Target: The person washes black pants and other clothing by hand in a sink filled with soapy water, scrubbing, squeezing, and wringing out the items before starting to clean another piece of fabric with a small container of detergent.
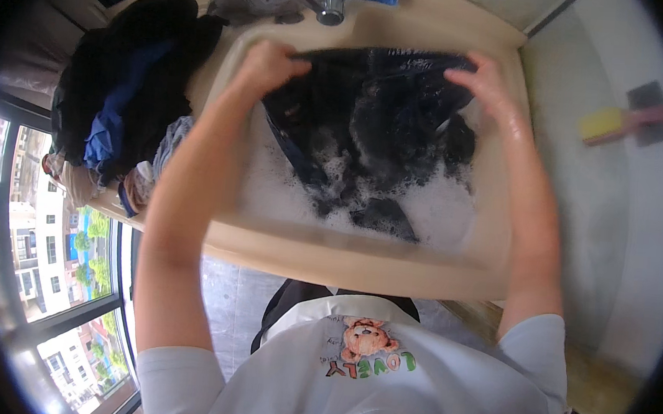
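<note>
Dark cloth (387,122): it looked black, wet and a bit shiny, wide on top and crumpled lower down, with foam stuck on it.
Place: it was in the tan sink (343,255), stretched between two hands, its low part in white suds (443,207).
Left hand (272,72): it pinched the top left corner.
Right hand (485,83): it pinched the top right corner.
Hidden: some fingers were behind the cloth, and suds covered its lower folds.
Hard to tell: I couldn't see what kind of clothing it was, or whether the low dark lump was part of it.
</note>
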### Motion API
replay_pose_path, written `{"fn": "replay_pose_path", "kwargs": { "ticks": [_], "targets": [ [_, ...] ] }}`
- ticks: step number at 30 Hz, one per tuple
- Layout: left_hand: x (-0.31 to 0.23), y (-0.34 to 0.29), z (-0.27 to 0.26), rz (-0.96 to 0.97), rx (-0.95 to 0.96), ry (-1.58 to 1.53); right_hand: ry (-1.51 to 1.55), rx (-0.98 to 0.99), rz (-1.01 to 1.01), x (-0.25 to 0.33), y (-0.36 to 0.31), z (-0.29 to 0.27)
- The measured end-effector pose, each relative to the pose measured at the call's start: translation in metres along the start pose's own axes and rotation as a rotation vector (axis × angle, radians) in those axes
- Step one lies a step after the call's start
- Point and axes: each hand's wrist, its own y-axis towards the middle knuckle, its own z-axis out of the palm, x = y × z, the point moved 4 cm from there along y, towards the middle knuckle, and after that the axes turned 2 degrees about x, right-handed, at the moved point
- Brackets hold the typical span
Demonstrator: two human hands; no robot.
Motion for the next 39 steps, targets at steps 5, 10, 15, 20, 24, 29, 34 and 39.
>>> {"fn": "replay_pose_path", "kwargs": {
  "ticks": [5,10,15,20,24,29,34,39],
  "targets": [
    [-0.08,-0.038,-0.134,0.319,-0.227,-0.074,-0.209,-0.095,-0.29,0.141,-0.009,-0.104],
    [-0.146,-0.088,-0.232,0.29,-0.311,-0.581,0.049,-0.106,-0.504,0.264,-0.04,-0.143],
    [-0.151,-0.078,-0.22,0.272,-0.299,-0.418,0.151,-0.223,-0.586,0.247,-0.05,-0.124],
    [-0.061,-0.019,-0.077,0.287,0.008,0.182,-0.135,0.007,-0.234,0.058,-0.012,-0.061],
    [0.003,-0.013,0.06,0.104,0.216,0.259,-0.295,0.206,-0.008,-0.077,-0.023,0.041],
    [0.039,-0.023,0.154,-0.036,0.569,0.39,-0.634,0.348,0.145,-0.122,-0.05,0.121],
    [0.064,-0.011,0.187,0.049,0.701,0.509,-0.699,0.56,0.289,-0.156,-0.047,0.148],
    [0.069,0.007,0.188,-0.215,0.639,-0.113,-0.16,0.444,0.679,-0.286,-0.048,0.14]
  ]
}}
